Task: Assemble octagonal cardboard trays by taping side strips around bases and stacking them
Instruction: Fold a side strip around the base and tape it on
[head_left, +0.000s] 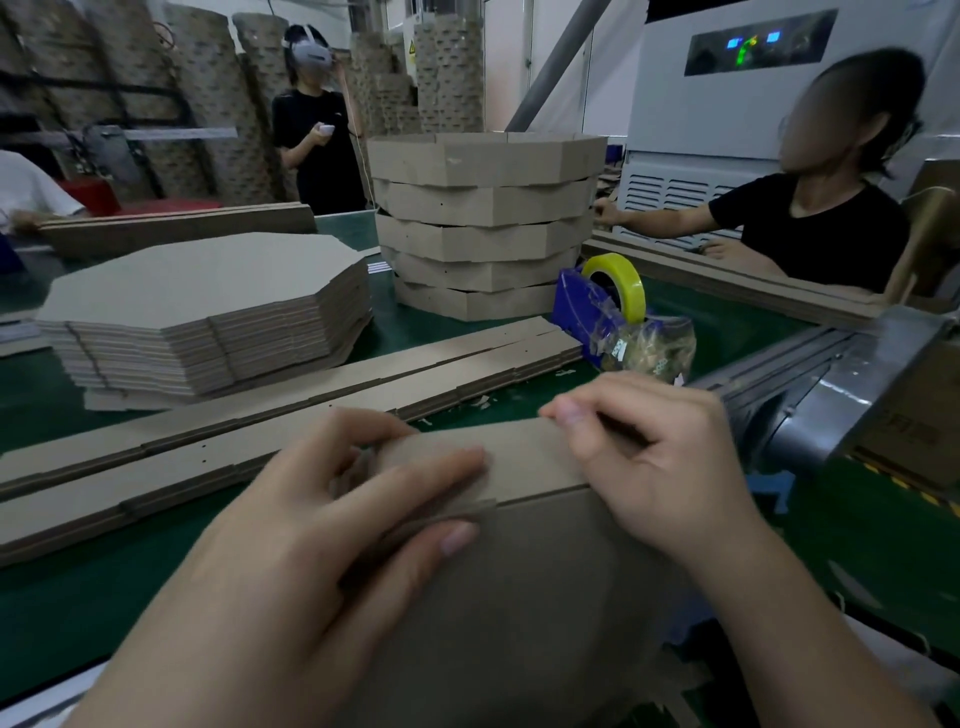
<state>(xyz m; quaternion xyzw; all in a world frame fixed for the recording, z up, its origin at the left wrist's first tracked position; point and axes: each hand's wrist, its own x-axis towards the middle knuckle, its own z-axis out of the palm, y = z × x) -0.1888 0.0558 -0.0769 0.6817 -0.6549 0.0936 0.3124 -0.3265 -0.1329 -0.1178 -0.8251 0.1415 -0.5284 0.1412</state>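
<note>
A brown cardboard tray stands on edge in front of me, with its side strip folded along the top. My left hand grips the strip's end, fingers over the top and thumb pressed on the base's face. My right hand pinches the strip at the upper right corner. A stack of flat octagonal bases lies at the left. Several finished trays are stacked behind. Long side strips lie across the green table. A blue tape dispenser holds a yellow roll.
A person in black sits at the right behind more strips. Another person wearing a headset stands at the back. A grey metal machine part juts in at the right. A crumpled plastic bag lies by the dispenser.
</note>
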